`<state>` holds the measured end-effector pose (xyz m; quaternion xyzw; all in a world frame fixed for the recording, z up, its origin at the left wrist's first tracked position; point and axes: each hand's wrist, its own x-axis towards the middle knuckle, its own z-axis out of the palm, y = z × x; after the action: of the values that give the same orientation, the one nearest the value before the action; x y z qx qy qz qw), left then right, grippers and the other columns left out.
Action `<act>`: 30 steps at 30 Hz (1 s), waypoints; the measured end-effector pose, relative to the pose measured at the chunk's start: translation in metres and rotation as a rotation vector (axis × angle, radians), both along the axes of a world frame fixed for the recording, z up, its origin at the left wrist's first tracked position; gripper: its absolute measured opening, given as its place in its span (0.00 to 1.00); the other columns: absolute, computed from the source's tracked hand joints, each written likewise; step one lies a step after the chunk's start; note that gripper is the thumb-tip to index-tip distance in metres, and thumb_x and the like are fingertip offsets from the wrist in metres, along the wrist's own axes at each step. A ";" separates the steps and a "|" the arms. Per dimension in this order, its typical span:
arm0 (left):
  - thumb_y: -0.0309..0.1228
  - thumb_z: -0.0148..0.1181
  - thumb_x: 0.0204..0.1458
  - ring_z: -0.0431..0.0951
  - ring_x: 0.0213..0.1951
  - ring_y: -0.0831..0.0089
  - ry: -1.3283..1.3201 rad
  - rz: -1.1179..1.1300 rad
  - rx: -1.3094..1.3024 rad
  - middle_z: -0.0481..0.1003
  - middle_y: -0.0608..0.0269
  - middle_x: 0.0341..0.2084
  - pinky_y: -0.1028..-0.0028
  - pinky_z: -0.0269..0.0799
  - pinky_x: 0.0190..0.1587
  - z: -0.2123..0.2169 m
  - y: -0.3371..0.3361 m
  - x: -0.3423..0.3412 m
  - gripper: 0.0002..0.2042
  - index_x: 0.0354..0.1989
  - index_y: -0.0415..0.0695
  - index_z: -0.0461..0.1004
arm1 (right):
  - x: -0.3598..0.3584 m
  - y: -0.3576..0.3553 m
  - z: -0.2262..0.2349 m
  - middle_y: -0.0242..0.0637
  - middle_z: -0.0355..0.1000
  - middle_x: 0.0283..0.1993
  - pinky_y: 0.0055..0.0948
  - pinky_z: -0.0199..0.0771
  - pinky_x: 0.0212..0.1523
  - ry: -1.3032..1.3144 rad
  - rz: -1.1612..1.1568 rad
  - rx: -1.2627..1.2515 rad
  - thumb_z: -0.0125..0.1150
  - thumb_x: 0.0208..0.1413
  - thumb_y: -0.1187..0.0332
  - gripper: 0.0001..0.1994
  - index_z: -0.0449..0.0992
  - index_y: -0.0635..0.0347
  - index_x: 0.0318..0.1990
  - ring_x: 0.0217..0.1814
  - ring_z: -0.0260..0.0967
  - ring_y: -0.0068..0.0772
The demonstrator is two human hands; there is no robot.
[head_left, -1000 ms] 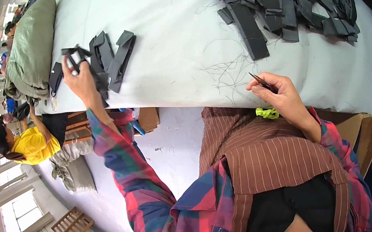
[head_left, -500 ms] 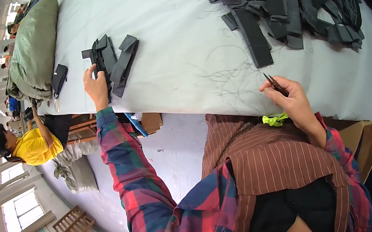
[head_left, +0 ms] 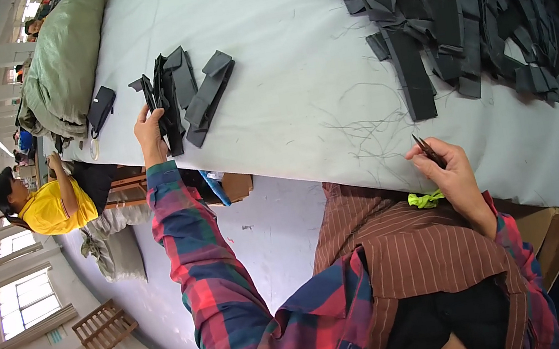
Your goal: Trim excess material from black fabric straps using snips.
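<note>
My left hand [head_left: 151, 135] reaches to the table's near left, its thumb and fingers closed on a dark grey folded fabric strip [head_left: 148, 91]. Beside it lie more pieces of the same kind, among them one folded strip [head_left: 211, 99] set a little apart to the right. My right hand [head_left: 456, 178] is closed around small dark thread snips [head_left: 428, 150], whose pointed tips face up and left above the table edge. Cut threads [head_left: 373, 135] are scattered just left of the snips.
A large heap of dark strips [head_left: 448, 13] covers the far right of the pale table [head_left: 279, 86]. At the far left are a green bundle [head_left: 65, 66] and a black pouch [head_left: 101, 109]. A person in yellow [head_left: 59, 207] sits beyond the left edge. A cardboard box [head_left: 556, 239] stands below right.
My left hand has taken hold of a strip from the small group and tipped it slightly. My right hand keeps the snips near the table edge. The whole view has shifted a little.
</note>
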<state>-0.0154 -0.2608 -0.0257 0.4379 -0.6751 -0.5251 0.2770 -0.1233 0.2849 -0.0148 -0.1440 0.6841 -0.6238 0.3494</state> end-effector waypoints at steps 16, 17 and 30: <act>0.18 0.58 0.39 0.75 0.27 0.76 0.057 0.080 -0.040 0.76 0.61 0.28 0.79 0.69 0.29 0.002 -0.012 0.031 0.27 0.54 0.34 0.68 | -0.004 0.001 -0.007 0.19 0.58 0.22 0.17 0.50 0.26 0.038 0.009 0.024 0.56 0.55 0.71 0.06 0.75 0.65 0.35 0.25 0.50 0.11; 0.18 0.58 0.39 0.74 0.26 0.76 0.063 0.103 -0.064 0.76 0.61 0.28 0.79 0.69 0.30 -0.001 -0.011 0.030 0.27 0.54 0.34 0.68 | -0.004 0.001 -0.008 0.19 0.58 0.22 0.17 0.50 0.26 0.038 0.008 0.024 0.56 0.55 0.71 0.06 0.75 0.65 0.35 0.25 0.50 0.11; 0.28 0.56 0.37 0.77 0.44 0.53 -0.582 -0.076 -0.713 0.76 0.45 0.42 0.66 0.69 0.49 -0.033 -0.016 0.003 0.30 0.56 0.40 0.67 | -0.002 0.000 -0.010 0.20 0.58 0.22 0.17 0.50 0.26 0.063 0.000 0.048 0.56 0.55 0.72 0.05 0.74 0.66 0.34 0.25 0.50 0.11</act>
<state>-0.0122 -0.2766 -0.0587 0.4197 -0.8787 -0.1251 0.1898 -0.1248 0.2850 -0.0252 -0.1552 0.7096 -0.6024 0.3310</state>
